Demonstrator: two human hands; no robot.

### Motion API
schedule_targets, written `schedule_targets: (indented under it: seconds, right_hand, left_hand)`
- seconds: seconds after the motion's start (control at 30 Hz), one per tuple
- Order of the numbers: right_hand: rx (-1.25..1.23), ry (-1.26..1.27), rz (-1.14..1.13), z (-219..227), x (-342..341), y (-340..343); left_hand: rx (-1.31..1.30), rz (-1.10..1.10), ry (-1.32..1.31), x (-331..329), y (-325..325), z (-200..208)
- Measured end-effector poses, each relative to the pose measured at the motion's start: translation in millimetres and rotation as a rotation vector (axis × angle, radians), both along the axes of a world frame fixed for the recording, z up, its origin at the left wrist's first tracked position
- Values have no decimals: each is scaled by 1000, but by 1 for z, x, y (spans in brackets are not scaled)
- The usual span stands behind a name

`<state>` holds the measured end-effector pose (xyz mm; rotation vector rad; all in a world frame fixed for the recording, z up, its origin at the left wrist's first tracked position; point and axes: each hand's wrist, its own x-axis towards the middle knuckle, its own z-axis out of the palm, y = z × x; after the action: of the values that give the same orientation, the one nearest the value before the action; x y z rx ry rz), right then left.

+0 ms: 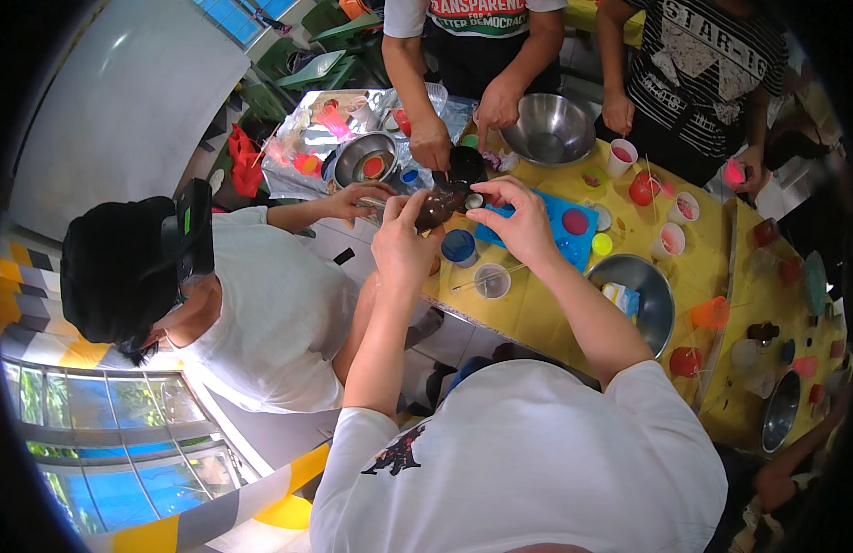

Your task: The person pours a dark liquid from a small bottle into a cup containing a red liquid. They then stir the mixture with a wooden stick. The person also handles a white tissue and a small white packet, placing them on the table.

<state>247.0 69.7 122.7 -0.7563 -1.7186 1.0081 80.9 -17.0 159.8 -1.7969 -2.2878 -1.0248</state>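
I observe both hands raised over the near edge of the yellow bench. The left hand has its grip closed around a dark brown rounded object, held from the left side and clear of the bench top. The right hand meets the same object from the right, thumb and forefinger pinched at its upper end; whether they clamp the object itself or a small part on it I cannot tell.

Directly below the held object stands a blue cup, and just beside that a clear cup with a thin stick lying across its rim. A blue mat lies under the right hand, with a round pink piece on it and a yellow-green lid at its right edge. Near the right forearm sits a steel bowl holding a small white and blue packet.

A seated person in a white shirt, on my left, stretches a hand toward the held object, stopping just short of it. Across the bench, a second person's hands rest by a black cup and a large empty steel bowl. A third person's hand hangs above a white cup of red liquid. Further red and white cups stand scattered along the right side of the bench.
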Motion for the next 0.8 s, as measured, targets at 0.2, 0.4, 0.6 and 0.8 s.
schedule_targets:
  seconds: [0.2, 0.4, 0.6, 0.8]
  right_hand:
    - [27, 27, -9, -3, 3, 0]
    - [55, 22, -25, -6, 4, 0]
    - [32, 10, -18, -4, 5, 0]
    - [5, 11, -7, -6, 4, 0]
  left_hand:
    - [-8, -13, 134, 0, 3, 3]
    - [-23, -40, 227, 0, 4, 6]
    - [-37, -46, 278, 0, 4, 10]
    - [-12, -54, 330, -2, 6, 9]
